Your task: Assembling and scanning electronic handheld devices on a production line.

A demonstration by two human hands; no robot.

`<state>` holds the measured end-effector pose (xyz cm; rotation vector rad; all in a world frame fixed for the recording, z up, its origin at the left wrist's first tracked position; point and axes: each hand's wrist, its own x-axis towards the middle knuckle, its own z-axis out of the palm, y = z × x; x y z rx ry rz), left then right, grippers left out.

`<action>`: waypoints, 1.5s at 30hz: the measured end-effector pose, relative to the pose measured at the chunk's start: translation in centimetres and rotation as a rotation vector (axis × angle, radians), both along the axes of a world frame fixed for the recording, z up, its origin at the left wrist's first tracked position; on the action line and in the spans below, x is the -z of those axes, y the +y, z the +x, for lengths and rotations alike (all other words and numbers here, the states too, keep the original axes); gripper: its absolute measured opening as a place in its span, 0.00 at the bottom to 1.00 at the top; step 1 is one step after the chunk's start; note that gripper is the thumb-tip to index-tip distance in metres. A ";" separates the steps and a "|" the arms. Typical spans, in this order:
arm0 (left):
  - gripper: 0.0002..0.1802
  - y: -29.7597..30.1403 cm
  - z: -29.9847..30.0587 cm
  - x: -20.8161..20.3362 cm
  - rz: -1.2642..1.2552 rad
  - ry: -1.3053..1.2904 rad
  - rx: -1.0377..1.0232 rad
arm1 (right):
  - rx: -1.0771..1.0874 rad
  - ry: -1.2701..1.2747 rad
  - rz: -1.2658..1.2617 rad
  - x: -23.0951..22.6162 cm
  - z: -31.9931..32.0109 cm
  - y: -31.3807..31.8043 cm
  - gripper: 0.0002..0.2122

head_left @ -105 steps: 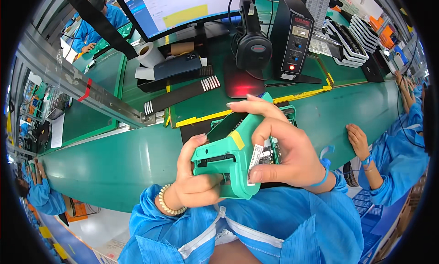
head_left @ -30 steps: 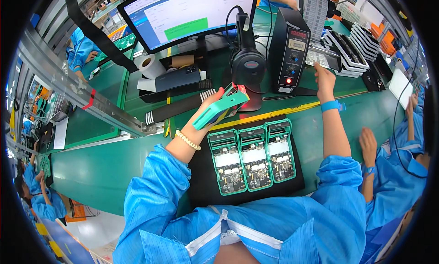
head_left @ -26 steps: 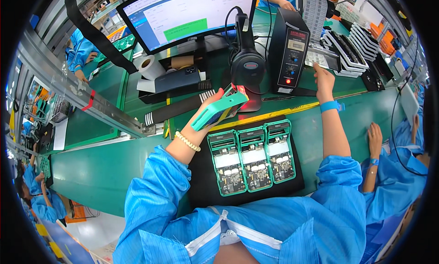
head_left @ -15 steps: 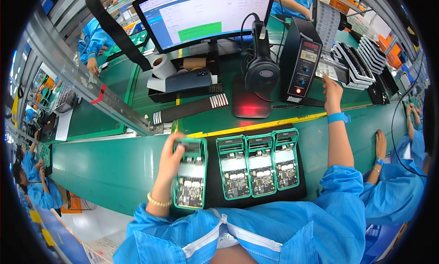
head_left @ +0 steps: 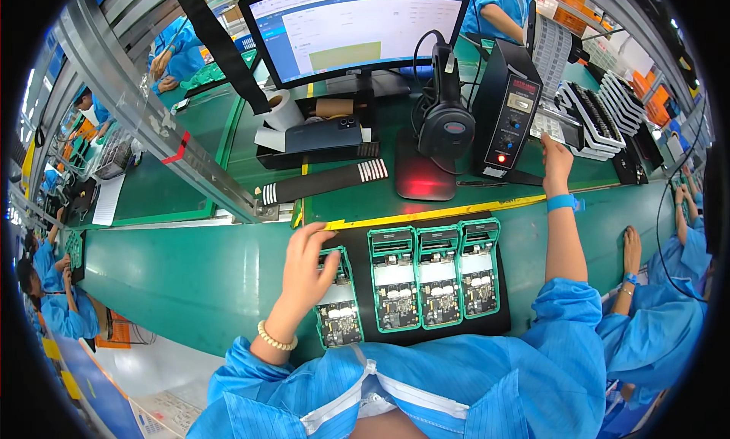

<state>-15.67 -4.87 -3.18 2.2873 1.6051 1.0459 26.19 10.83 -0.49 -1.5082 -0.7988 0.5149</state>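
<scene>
My left hand point(head_left: 304, 268) is open, fingers stretched, over the upper part of a green-framed circuit board point(head_left: 340, 322). That frame lies slightly tilted at the left edge of a black mat; its upper left is hidden by my hand. To its right, three more green-framed circuit boards point(head_left: 439, 287) lie side by side on the mat. My right hand point(head_left: 557, 163) reaches out to the black label dispenser point(head_left: 508, 108), its fingertips pinched at the edge of a white label point(head_left: 546, 125) at the dispenser's outlet.
A barcode scanner point(head_left: 446, 127) on a stand glows red before a monitor point(head_left: 357, 32). A black box point(head_left: 319, 157) holds a paper roll and a phone. White slotted trays point(head_left: 601, 108) stand at the far right. A metal post point(head_left: 144, 97) rises at left. Co-workers sit on both sides.
My left hand has loosened from the leftmost board and spread its fingers; that board now lies more tilted. My right hand stays at the dispenser. The whole view has shifted slightly.
</scene>
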 end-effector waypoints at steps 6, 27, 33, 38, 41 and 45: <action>0.28 2.7 5.0 -1.5 -0.504 0.099 0.258 | 0.015 -0.034 0.042 0.7 0.2 0.5 0.12; 0.11 1.8 3.4 -5.2 -0.744 -1.507 0.115 | -0.669 0.165 -0.066 1.9 -14.4 -5.3 0.10; 0.04 6.5 6.5 -3.7 -0.661 -1.623 0.013 | -0.344 0.423 0.143 1.0 -13.1 -8.6 0.07; 0.05 7.2 6.2 -2.8 -0.586 -1.638 -0.002 | -0.556 0.286 0.166 -0.5 -13.3 -12.4 0.08; 0.06 5.7 6.0 -3.1 -0.519 -1.561 0.032 | -0.683 -0.117 0.082 -1.9 -14.1 -13.6 0.12; 0.10 -0.2 6.1 -4.1 -0.112 -0.854 -0.014 | -0.974 -0.055 0.257 -4.6 -16.1 -14.2 0.17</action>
